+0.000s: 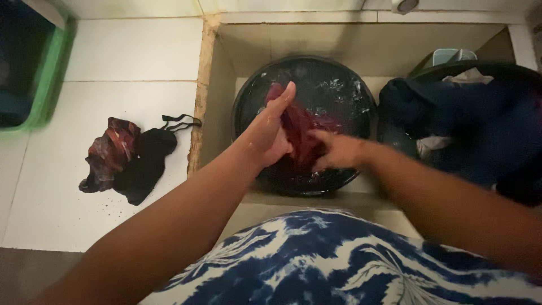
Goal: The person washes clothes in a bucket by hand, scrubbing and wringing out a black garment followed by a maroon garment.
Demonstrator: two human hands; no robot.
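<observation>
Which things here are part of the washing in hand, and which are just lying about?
In hand:
left hand
right hand
dark red cloth
black basin

Lying about:
wet clothes on the white tiles
heap of dark laundry at right
green tub at top left

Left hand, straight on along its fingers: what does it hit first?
Probably the far rim of the black basin, past the red cloth that the left hand grips; depth is unclear.

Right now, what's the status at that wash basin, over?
Both hands gripping: left hand, right hand on dark red cloth. Cloth over black basin. Nothing blocking; wet clothes lie left on tiles.
</observation>
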